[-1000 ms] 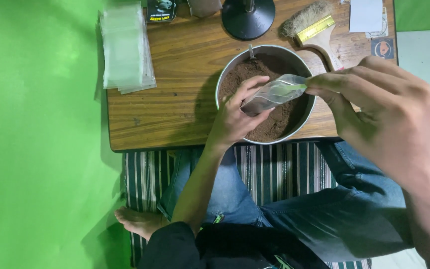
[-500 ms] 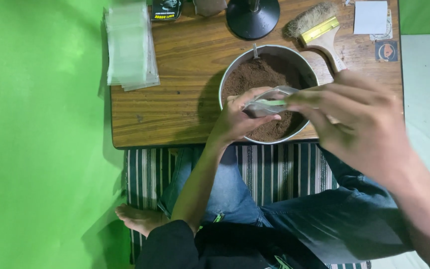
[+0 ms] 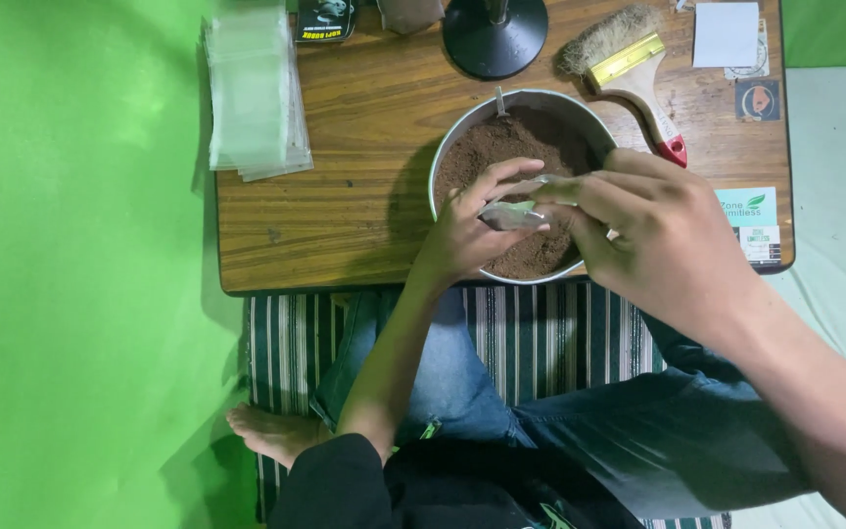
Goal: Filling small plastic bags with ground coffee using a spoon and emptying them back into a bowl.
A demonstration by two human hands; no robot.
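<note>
Seen from above, a person sits at a low wooden table [image 3: 345, 216]. Both hands meet over a round metal bowl [image 3: 452, 137] filled with brown powder [image 3: 531, 147]. The left hand [image 3: 467, 230] and the right hand [image 3: 658, 235] have their fingers closed on a small clear plastic pouch [image 3: 516, 211], held just above the powder. Farther left on the table lies a stack of clear plastic bags [image 3: 252, 93]. Beside the bowl lies a paintbrush [image 3: 629, 69], with a black round base [image 3: 494, 37] near it
</note>
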